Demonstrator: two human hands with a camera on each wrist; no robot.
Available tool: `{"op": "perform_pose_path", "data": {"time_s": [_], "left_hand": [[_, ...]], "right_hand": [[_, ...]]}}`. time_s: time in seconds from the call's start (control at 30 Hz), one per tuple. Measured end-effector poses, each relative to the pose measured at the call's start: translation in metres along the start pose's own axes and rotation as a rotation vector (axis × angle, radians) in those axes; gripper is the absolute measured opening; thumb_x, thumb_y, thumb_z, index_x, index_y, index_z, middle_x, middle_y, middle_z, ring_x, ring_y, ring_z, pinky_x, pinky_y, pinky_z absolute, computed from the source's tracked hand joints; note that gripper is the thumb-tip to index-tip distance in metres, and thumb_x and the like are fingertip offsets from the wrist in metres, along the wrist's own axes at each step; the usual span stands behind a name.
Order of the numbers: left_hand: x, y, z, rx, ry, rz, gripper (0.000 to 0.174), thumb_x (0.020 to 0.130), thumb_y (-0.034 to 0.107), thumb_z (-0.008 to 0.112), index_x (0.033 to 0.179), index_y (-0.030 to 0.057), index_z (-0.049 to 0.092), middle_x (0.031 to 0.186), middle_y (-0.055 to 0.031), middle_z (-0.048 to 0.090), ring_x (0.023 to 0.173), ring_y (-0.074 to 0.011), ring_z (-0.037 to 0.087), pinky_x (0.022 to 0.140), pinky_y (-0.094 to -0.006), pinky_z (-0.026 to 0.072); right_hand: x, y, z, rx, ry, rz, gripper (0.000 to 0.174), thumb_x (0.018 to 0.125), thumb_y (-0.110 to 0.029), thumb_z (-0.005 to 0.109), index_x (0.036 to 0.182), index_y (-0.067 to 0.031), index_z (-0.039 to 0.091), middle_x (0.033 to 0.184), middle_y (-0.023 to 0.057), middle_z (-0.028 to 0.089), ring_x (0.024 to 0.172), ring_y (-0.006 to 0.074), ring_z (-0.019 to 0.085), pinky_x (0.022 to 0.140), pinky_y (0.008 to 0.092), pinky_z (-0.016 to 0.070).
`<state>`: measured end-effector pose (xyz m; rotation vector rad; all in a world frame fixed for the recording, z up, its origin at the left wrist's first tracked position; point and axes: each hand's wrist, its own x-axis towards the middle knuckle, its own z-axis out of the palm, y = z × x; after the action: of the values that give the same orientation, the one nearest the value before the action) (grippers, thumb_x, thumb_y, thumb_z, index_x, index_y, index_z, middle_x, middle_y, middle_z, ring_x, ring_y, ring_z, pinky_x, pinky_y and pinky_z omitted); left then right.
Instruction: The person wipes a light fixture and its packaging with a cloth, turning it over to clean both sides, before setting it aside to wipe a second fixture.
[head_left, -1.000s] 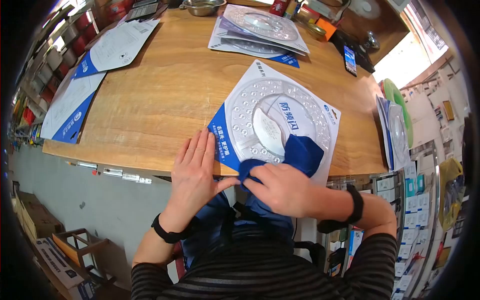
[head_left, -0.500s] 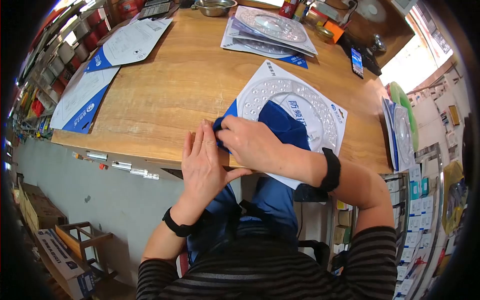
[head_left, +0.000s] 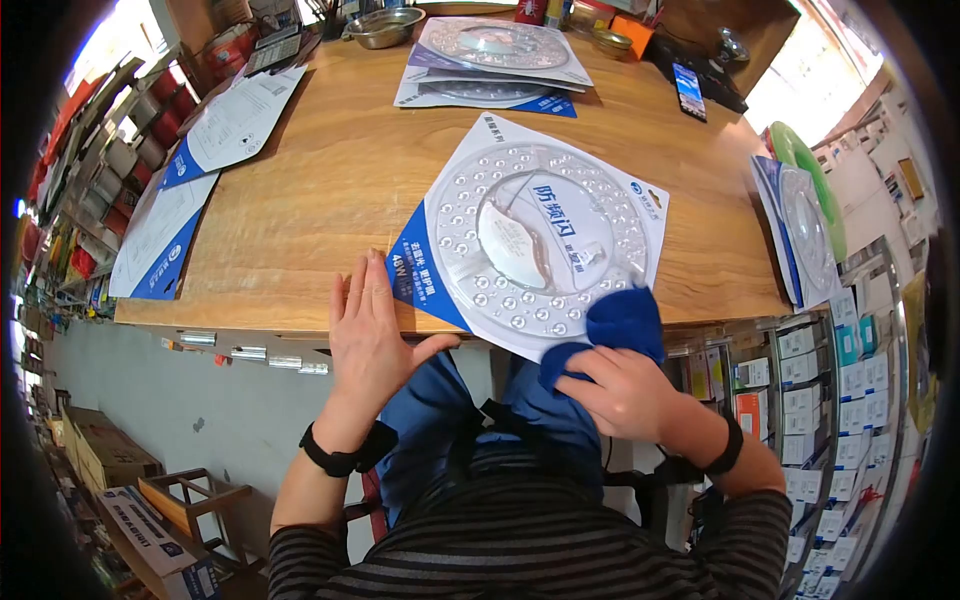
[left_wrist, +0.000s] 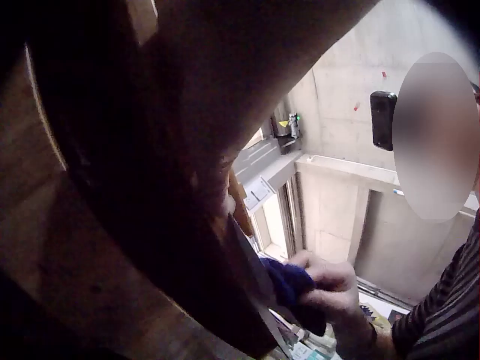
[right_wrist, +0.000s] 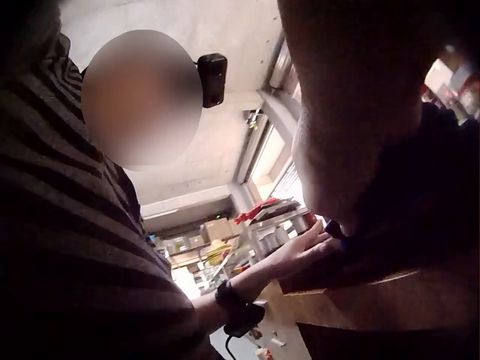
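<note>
A blister-packed round LED lamp panel (head_left: pixel 470 215) on a white and blue card lies on the wooden table, its lower corner reaching past the front edge. My right hand (head_left: pixel 630 392) grips a dark blue cloth (head_left: pixel 625 322) at the card's lower right border. The cloth bunches under the fingers and its loose end lies over the card's edge. My left hand (head_left: pixel 366 335) rests at the table edge beside the card's blue corner, fingers straight and thumb spread. In the left wrist view the right hand (left_wrist: pixel 334 289) also shows with the blue cloth (left_wrist: pixel 289 279).
More packaged lamp panels (head_left: pixel 500 50) are stacked at the back, beside a metal bowl (head_left: pixel 384 28). White and blue cards (head_left: pixel 235 125) lie at the left. A phone (head_left: pixel 689 92) is at the back right, and another package (head_left: pixel 795 230) stands at the right edge.
My right hand swept the cloth left across the card to its blue corner, then back right to the lower right border. The left hand stayed at the table edge, at the card's left.
</note>
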<state>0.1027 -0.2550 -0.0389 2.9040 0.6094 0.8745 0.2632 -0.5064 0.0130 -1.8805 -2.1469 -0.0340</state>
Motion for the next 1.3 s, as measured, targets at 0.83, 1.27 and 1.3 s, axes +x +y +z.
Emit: {"op": "perform_pose_path", "data": {"time_s": [0.83, 1.27, 1.3], "left_hand": [[0.105, 0.044, -0.112, -1.057, 0.220, -0.152, 0.036, 0.099, 0.028, 0.049, 0.121, 0.0014, 0.059, 0.107, -0.0098, 0.067, 0.094, -0.0122, 0.061, 0.081, -0.0293, 0.0483], [0.039, 0.007, -0.046, -1.936, 0.230, -0.918, 0.050, 0.103, 0.037, 0.036, 0.139, 0.0008, 0.036, 0.130, -0.0128, 0.053, 0.113, -0.0229, 0.058, 0.093, -0.0359, 0.0509], [0.038, 0.007, -0.045, -1.886, 0.258, -0.981, 0.051, 0.103, 0.037, 0.036, 0.139, 0.0010, 0.036, 0.130, -0.0123, 0.053, 0.114, -0.0232, 0.057, 0.094, -0.0362, 0.0502]], "right_hand": [[-0.109, 0.041, 0.000, 0.706, 0.999, 0.640, 0.024, 0.076, 0.001, 0.059, 0.098, 0.0072, 0.064, 0.095, 0.0132, 0.062, 0.085, 0.0193, 0.059, 0.077, 0.0290, 0.0474], [-0.100, 0.040, -0.031, 0.627, 1.082, 0.772, 0.027, 0.086, 0.003, 0.050, 0.109, 0.0073, 0.063, 0.097, 0.0093, 0.066, 0.087, 0.0141, 0.061, 0.080, 0.0266, 0.0484], [-0.098, 0.040, -0.031, 0.620, 1.081, 0.777, 0.027, 0.086, 0.003, 0.050, 0.109, 0.0073, 0.063, 0.097, 0.0093, 0.066, 0.087, 0.0141, 0.061, 0.080, 0.0266, 0.0484]]}}
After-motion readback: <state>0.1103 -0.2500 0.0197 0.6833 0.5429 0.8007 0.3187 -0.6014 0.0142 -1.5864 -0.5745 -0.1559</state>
